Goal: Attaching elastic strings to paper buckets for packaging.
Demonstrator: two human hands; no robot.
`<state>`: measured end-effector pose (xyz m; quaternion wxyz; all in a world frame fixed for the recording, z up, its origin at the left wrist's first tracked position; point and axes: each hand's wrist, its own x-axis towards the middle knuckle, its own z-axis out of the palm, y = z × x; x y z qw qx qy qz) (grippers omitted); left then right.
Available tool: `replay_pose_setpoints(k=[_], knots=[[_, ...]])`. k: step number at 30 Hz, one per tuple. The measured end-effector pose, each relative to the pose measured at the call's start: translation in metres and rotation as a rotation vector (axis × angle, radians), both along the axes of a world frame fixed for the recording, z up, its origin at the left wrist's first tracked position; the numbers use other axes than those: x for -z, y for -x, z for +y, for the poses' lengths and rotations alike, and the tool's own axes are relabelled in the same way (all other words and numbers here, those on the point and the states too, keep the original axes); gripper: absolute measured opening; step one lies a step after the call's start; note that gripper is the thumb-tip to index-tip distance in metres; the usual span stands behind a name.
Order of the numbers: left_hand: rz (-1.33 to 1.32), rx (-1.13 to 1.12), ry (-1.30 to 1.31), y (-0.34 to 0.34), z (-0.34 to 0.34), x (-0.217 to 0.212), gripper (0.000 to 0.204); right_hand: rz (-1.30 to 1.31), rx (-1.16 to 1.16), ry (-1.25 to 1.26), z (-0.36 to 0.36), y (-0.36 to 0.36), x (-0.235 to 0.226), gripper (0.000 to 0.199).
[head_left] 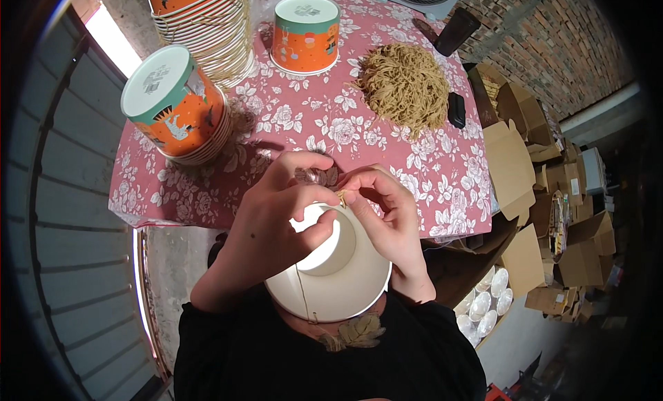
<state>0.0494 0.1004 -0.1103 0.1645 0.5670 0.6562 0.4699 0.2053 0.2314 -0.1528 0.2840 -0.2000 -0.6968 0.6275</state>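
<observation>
- tabletop [297, 125] with a pink floral cloth takes up most of the view, work stuff parked along its far side so the near edge stays free
- stacks of orange printed paper cups [176, 108], upside down so they nest
- heap of tan string loops [407, 83], near the right edge
- white paper cup [331, 277], held over the lap, open end toward the camera so the rim is reachable
- left hand [269, 221] grips its wall, steadying it
- right hand [387, 214] pinches a tan string [341, 197] at the rim
</observation>
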Motion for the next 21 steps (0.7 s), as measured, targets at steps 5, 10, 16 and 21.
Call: replay_pose_setpoints(k=[5, 10, 16, 21], knots=[[0.054, -0.079, -0.027, -0.0024, 0.0037, 0.0068, 0.017, -0.001, -0.022, -0.169, 0.0024, -0.0004, -0.0045, 0.004], [0.031, -0.075, -0.08, 0.0005, 0.0039, 0.0121, 0.015, 0.038, -0.039, -0.224, 0.0013, -0.0002, -0.005, 0.008], [0.001, -0.079, -0.061, -0.0002, 0.003, 0.0134, 0.014, -0.003, -0.044, -0.174, -0.0002, 0.0002, -0.01, 0.006], [0.031, -0.044, -0.092, 0.0001, 0.0028, 0.0103, 0.014, -0.018, -0.045, -0.191, 0.0011, 0.0, -0.0103, 0.008]])
